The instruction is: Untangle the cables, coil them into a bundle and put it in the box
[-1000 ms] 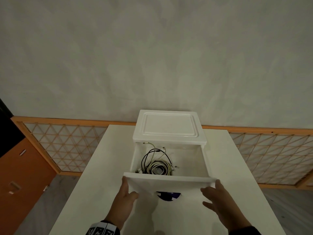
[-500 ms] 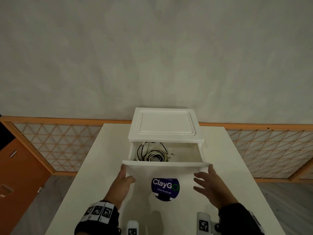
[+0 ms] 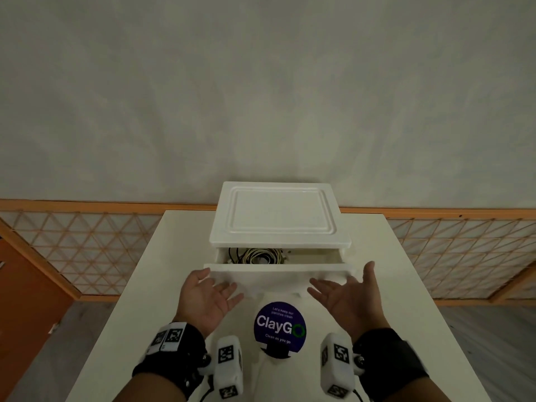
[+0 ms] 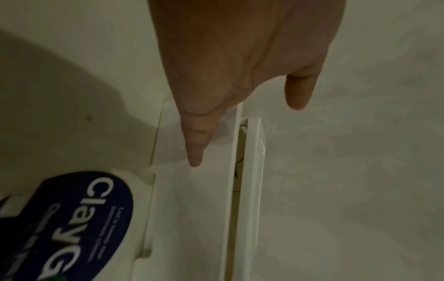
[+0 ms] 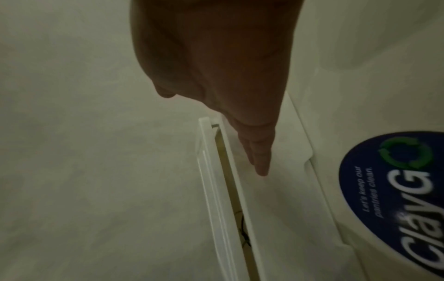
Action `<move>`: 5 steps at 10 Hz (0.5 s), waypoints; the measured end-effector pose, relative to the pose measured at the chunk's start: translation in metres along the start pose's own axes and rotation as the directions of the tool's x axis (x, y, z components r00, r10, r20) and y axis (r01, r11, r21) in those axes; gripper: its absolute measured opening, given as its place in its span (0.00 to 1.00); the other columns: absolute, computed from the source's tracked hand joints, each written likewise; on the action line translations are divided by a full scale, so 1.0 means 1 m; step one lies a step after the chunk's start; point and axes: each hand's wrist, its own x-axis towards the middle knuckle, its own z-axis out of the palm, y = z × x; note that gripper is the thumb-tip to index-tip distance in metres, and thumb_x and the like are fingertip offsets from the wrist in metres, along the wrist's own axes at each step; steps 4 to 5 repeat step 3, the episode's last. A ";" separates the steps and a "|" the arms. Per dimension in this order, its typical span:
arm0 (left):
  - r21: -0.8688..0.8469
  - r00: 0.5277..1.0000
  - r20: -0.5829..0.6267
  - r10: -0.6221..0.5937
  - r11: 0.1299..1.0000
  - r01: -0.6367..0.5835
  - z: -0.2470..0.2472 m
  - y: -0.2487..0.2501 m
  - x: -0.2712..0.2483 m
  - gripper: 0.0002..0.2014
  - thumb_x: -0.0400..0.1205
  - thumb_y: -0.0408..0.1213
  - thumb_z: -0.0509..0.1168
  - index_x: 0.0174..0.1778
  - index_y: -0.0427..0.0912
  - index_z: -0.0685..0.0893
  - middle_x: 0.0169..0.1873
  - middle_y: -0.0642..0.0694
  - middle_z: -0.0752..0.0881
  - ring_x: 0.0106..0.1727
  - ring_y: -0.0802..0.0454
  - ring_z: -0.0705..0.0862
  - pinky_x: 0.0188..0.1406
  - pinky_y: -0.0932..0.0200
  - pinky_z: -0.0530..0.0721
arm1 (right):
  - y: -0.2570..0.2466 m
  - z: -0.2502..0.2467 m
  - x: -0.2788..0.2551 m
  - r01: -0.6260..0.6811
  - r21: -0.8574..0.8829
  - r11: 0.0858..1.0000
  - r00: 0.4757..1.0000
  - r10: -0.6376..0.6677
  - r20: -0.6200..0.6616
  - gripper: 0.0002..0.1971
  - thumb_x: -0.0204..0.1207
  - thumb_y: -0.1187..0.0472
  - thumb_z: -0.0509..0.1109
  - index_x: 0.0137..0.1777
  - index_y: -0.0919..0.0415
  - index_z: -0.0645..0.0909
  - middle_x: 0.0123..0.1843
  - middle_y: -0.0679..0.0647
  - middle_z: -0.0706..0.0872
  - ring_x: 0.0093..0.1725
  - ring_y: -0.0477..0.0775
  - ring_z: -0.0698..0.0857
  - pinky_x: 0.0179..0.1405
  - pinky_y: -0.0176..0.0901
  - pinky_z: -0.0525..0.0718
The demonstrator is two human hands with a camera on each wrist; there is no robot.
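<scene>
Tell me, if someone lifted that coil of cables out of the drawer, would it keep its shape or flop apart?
Probably floppy: the cables are thin cords, and no tie is visible round the loops. Loose black strands at the coil's left edge suggest ends would dangle or snag on the drawer rim. It looks light for its bulk, so one open hand could likely scoop it.

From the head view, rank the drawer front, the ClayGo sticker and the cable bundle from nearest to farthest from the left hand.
1. Drawer front: right at the left hand, at its fingertips.
2. ClayGo sticker: on the table, to the hand's right.
3. Cable bundle: inside the drawer, beyond the front panel.
</scene>
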 end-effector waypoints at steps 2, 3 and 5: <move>0.120 0.998 -0.007 0.061 0.991 -0.060 0.026 0.008 0.035 0.06 0.72 0.43 0.63 0.43 0.48 0.75 0.52 0.43 0.77 0.57 0.45 0.78 0.61 0.39 0.75 | -0.006 0.030 0.035 0.024 -0.160 0.987 0.999 -0.020 0.026 0.47 0.69 0.23 0.55 0.82 0.41 0.43 0.84 0.64 0.54 0.78 0.70 0.65 0.72 0.73 0.68; 0.290 0.996 -0.069 0.055 0.957 -0.033 0.018 -0.001 0.040 0.22 0.85 0.46 0.56 0.76 0.46 0.70 0.77 0.47 0.68 0.80 0.47 0.63 0.77 0.40 0.60 | -0.005 0.017 0.029 0.010 -0.337 0.942 1.000 -0.003 0.021 0.41 0.72 0.27 0.57 0.82 0.40 0.49 0.82 0.60 0.61 0.77 0.68 0.68 0.70 0.70 0.72; 0.290 0.996 -0.069 0.055 0.957 -0.033 0.018 -0.001 0.040 0.22 0.85 0.46 0.56 0.76 0.46 0.70 0.77 0.47 0.68 0.80 0.47 0.63 0.77 0.40 0.60 | -0.005 0.017 0.029 0.010 -0.337 0.942 1.000 -0.003 0.021 0.41 0.72 0.27 0.57 0.82 0.40 0.49 0.82 0.60 0.61 0.77 0.68 0.68 0.70 0.70 0.72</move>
